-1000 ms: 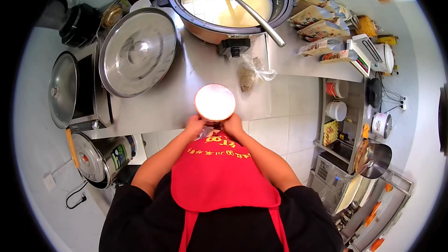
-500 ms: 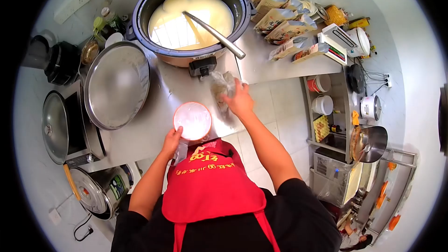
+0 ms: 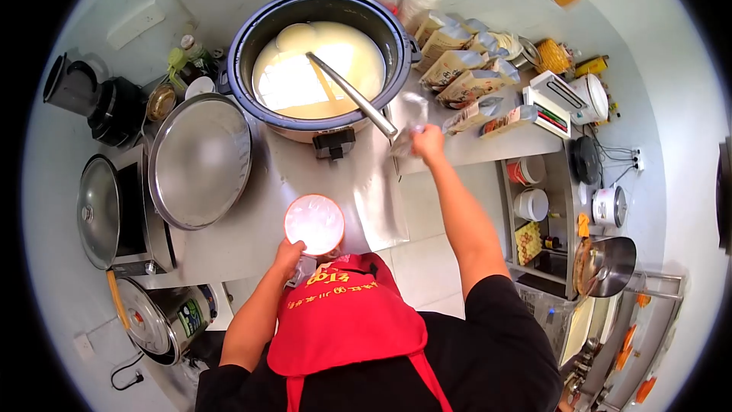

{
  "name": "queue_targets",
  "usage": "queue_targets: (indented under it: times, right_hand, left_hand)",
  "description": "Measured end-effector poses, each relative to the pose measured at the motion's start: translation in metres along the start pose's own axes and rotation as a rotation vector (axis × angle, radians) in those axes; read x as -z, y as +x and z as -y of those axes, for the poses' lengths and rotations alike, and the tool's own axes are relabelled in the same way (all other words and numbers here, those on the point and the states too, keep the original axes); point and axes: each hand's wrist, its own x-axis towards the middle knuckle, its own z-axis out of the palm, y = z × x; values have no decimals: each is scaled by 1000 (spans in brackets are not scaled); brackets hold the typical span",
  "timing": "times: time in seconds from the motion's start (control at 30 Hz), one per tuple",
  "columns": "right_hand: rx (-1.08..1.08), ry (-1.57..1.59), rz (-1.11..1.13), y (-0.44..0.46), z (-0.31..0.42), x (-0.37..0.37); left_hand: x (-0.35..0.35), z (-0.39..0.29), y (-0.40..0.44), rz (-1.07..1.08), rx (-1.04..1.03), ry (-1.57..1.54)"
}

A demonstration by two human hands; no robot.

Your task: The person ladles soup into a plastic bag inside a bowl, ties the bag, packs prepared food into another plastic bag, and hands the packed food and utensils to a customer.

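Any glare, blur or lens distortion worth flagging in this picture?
Head view: fisheye bending, black corners; head view: bright glare on the pale liquid and steel counter; head view: the clear bag at the right hand looks blurred.

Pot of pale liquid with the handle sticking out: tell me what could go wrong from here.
The metal handle juts over the rim of the pot, close to the right hand and its plastic bag; a knock could splash the pale liquid. The orange-rimmed tub, in the left hand by the counter's front edge, might tip if that grip slips.
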Motion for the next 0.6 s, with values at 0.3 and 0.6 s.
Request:
queue_targets:
  times: [0.3,0.6]
  right_hand:
    - [90,-391,-120,57,-56,5]
    - [190,-646,-60,90,-27,-34]
  left_hand:
    - [8,-27,-18,-21,-92,-119]
    - [24,-53,-52,32,-48,-172]
